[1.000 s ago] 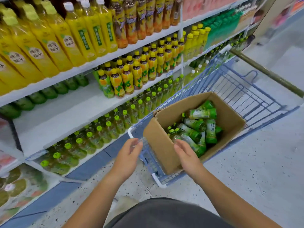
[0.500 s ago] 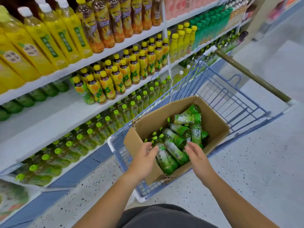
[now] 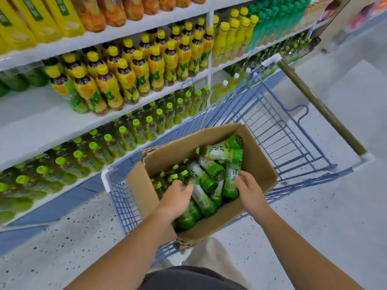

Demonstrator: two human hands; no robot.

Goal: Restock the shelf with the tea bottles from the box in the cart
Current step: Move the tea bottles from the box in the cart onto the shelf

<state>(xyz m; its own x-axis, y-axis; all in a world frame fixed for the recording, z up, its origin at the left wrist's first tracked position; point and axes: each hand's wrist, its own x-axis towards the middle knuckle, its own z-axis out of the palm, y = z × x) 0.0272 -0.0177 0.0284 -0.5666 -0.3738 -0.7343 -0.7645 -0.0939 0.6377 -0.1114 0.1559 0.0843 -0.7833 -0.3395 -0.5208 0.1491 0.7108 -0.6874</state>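
An open cardboard box (image 3: 259,162) stands in a blue wire cart (image 3: 278,126) and holds several green-label tea bottles (image 3: 211,169) lying in a heap. My left hand (image 3: 177,197) reaches into the near left part of the box, its fingers over a lying bottle (image 3: 202,198); whether they grip it cannot be told. My right hand (image 3: 249,190) is inside the box at the right, its fingers spread beside an upright-leaning bottle (image 3: 231,181) and curled round nothing. The white shelf (image 3: 41,122) on the left has a bare stretch beside yellow-capped bottles.
Below the bare stretch, the lowest shelf carries rows of green-capped bottles (image 3: 117,143). Yellow-capped bottles (image 3: 125,80) fill the middle shelf's right part. The cart's brown handle (image 3: 318,105) runs at the right. Speckled floor (image 3: 314,216) lies around the cart.
Both hands have moved from the box's near edge forward and down into the box, among the bottles. The view has shifted closer to the cart.
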